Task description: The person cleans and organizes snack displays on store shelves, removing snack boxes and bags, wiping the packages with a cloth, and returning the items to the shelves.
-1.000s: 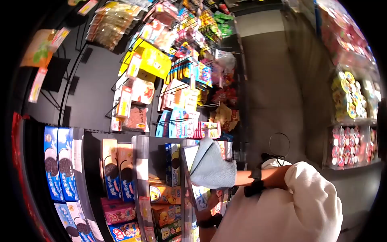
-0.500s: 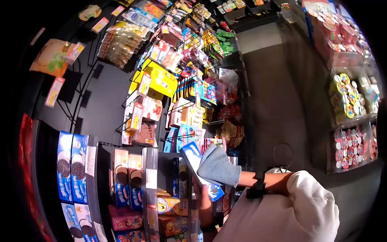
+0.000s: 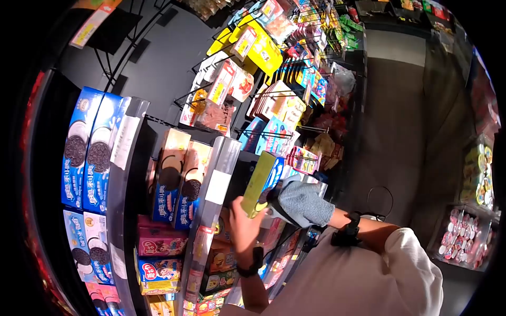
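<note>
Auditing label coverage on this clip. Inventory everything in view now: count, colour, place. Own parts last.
Held box: one, blue and yellow-green, centre
Grey cloth: one, grey, right of held box
Tall cookie boxes: two, blue, left shelf
Pale cookie boxes: two, light blue and white, below those
Tan cookie boxes: at least two, tan and blue, next shelf
Yellow packet: at least one, yellow, hanging upper centre
Other hanging packets: many, mixed colours, upper centre
Price tags: several, red and white, upper left and centre
Lidded cups: many, red and white, right-edge bin
Floor: dark, upper right
Wristbands: two, black, both wrists
Sleeve: white, lower right
Left hand: one, bare, on held box
Right hand: one, cloth-covered, beside box
</note>
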The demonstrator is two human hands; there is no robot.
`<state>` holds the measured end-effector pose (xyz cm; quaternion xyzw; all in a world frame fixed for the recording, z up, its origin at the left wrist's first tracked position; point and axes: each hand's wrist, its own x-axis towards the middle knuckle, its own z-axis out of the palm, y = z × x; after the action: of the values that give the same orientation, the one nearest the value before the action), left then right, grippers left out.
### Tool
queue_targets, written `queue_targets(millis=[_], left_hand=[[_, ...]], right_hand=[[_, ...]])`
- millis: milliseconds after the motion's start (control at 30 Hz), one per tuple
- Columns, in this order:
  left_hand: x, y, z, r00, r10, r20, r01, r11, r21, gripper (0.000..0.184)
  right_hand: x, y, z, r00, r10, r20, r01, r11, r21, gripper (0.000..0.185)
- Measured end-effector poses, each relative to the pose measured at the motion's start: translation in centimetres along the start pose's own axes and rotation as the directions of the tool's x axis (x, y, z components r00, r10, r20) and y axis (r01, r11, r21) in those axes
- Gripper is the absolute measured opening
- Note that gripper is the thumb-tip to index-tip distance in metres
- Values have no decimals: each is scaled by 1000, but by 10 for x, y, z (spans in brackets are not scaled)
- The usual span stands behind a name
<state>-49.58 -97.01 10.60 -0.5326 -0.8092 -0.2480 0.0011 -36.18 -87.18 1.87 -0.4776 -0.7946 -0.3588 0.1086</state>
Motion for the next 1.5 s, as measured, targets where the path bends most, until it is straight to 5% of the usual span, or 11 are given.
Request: queue_targets(millis=[67, 200, 267, 400, 533, 700, 800, 867, 933, 1167, 1500], left_hand=[[7, -8, -14, 991, 122, -59, -118, 990, 75, 63], [17, -20, -16, 992, -110, -62, 108, 994, -30, 58], [20, -47, -7, 997, -63, -34, 63, 998, -8, 59], [23, -83, 3, 981, -128, 148, 140, 987, -77, 60], [23, -64, 3, 971, -222, 83, 226, 973, -41, 61], [17, -47, 3, 973, -230, 3, 229, 968, 101, 57], [2, -15, 6, 976, -39, -214, 130, 892, 433, 54], [-18, 6, 6, 978, -112, -174, 108, 994, -30, 53], [-46, 31, 17, 992, -120, 26, 121, 915, -386, 49], [-80, 88, 72, 920, 53, 388, 77, 947, -312, 32], [-85, 80, 72, 933, 149, 327, -64, 964, -256, 26]], right_hand=[[1, 25, 20, 971, -60, -233, 236, 424, 875, 18], [9, 24, 23, 990, -137, -18, 122, 806, 579, 11], [16, 45, 19, 977, -211, 14, 104, 536, 838, 15], [7, 3, 47, 965, -42, 258, -67, 916, 396, 21], [1, 31, 57, 994, 22, -105, 91, 350, 932, 26], [8, 41, 46, 967, -253, 11, 200, 788, 582, 20], [-34, -33, 109, 875, -389, -289, 368, 921, -125, 19], [-13, 22, 60, 893, -306, -330, 390, 891, 230, 18], [5, 47, 25, 924, -370, 102, 349, 921, 173, 15], [-23, 18, 40, 982, -165, -86, 185, 811, 554, 21], [-40, 6, 49, 976, -113, -184, 207, 732, 649, 20]])
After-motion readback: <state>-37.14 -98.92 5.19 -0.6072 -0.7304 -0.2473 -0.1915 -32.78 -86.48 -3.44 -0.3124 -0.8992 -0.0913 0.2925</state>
